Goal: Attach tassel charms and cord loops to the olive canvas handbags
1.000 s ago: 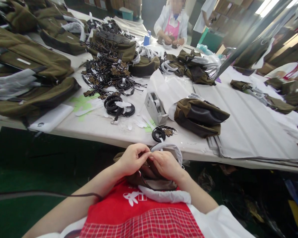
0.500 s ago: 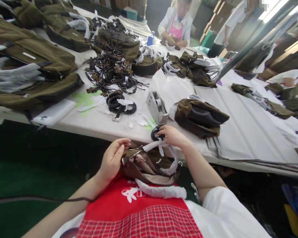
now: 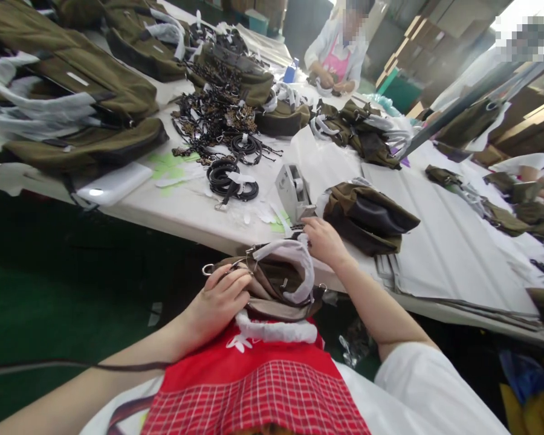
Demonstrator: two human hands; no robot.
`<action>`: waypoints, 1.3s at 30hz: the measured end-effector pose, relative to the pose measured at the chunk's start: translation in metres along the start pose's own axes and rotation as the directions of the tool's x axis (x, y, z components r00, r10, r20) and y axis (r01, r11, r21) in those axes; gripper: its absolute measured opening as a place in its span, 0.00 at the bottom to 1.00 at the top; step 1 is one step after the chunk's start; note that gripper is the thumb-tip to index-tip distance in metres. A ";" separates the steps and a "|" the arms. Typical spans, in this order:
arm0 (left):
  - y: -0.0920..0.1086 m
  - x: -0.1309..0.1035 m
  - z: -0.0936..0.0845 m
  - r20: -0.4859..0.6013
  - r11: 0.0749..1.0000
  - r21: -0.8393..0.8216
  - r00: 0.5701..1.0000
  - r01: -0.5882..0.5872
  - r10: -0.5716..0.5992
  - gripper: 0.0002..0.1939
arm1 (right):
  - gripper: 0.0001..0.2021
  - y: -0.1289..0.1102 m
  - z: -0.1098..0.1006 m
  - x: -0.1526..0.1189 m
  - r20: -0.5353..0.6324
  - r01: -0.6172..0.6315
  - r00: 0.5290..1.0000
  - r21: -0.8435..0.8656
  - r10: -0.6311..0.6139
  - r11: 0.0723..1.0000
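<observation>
An olive-brown handbag (image 3: 272,275) is propped between the table edge and my red apron, its zipped top gaping to show a pale lining. White wrapping covers its two handles (image 3: 307,266). My left hand (image 3: 222,299) grips the bag's left rim, fingers folded over the opening. My right hand (image 3: 325,243) is at the table edge with curled fingers, beside the far handle and just in front of a grey tape dispenser (image 3: 292,192). Something small and dark shows by its fingertips; what those fingers hold is hidden.
Coiled black straps (image 3: 230,183) lie left of the dispenser, with a heap of chains and straps (image 3: 222,121) behind. A folded olive bag (image 3: 367,214) rests at right, larger bags (image 3: 86,90) at left. A co-worker (image 3: 335,54) handles something across the table.
My left hand has gone from beside the bag to gripping its rim. My right hand has shifted slightly right and up, and the small coiled strap by it is now mostly hidden.
</observation>
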State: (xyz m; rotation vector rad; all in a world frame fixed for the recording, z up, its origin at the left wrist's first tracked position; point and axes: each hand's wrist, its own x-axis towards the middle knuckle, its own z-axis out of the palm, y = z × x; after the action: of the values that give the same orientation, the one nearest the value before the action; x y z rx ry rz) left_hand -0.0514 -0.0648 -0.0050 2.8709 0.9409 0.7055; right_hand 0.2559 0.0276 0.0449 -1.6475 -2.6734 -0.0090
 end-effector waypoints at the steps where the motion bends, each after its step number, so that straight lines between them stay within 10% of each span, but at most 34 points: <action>1: 0.000 0.000 0.000 0.006 1.000 -0.002 1.000 -0.013 0.013 0.12 | 0.11 -0.001 -0.015 -0.001 -0.079 -0.021 0.997 -0.016 0.020 1.000; 6: -0.001 0.004 -0.001 0.122 0.997 -0.078 0.992 -0.007 0.017 0.12 | 0.08 -0.041 -0.103 -0.028 -0.337 -0.063 0.940 -0.039 0.046 0.997; 11: 0.000 0.013 0.001 0.205 0.976 -0.200 0.978 0.091 -0.049 0.05 | 0.10 -0.097 -0.133 -0.042 -0.259 -0.020 0.964 0.144 0.057 0.989; 14: -0.003 0.013 -0.002 0.206 0.965 -0.223 0.974 0.138 -0.092 0.08 | 0.13 -0.117 -0.095 -0.028 -0.017 -0.005 1.000 0.549 0.017 0.836; 16: -0.005 0.010 -0.004 0.174 0.966 -0.225 0.981 0.125 -0.086 0.12 | 0.17 -0.124 -0.050 -0.017 0.152 -0.114 0.988 0.837 -0.027 0.535; 18: -0.006 0.002 -0.005 0.156 0.976 -0.212 0.987 0.056 -0.023 0.11 | 0.26 -0.126 -0.001 -0.012 0.366 -0.349 0.919 0.928 -0.150 0.129; 20: -0.006 -0.006 -0.004 0.172 0.982 -0.189 0.983 -0.025 0.058 0.09 | 0.29 -0.124 0.036 -0.011 0.502 -0.526 0.822 0.850 -0.269 -0.021; 22: -0.005 -0.014 -0.005 0.193 0.984 -0.165 0.976 -0.070 0.102 0.10 | 0.24 -0.116 0.054 -0.009 0.518 -0.510 0.826 0.855 -0.222 0.099; 25: -0.004 -0.019 -0.009 0.165 0.987 -0.133 0.980 -0.088 0.110 0.12 | 0.16 -0.100 0.051 0.002 0.405 -0.252 0.910 0.708 -0.088 0.660; 27: -0.004 -0.018 -0.013 0.137 0.990 -0.116 0.986 -0.077 0.093 0.12 | 0.14 -0.093 0.041 0.010 0.387 -0.105 0.916 0.476 -0.101 0.873; 33: -0.006 -0.006 -0.019 0.097 0.995 -0.075 0.993 -0.063 0.070 0.13 | 0.08 -0.106 0.014 -0.005 0.604 0.096 0.756 0.277 -0.251 0.956; 39: 0.004 0.022 -0.020 -0.053 0.977 -0.121 0.984 -0.173 0.168 0.16 | 0.12 -0.102 -0.021 -0.034 0.645 0.096 0.755 0.071 -0.119 0.993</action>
State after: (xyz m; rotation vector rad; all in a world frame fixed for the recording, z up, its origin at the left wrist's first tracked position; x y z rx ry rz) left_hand -0.0420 -0.0574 0.0225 2.8590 0.6329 0.8098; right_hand 0.1802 -0.0482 0.0658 -1.7214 -3.2110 0.7468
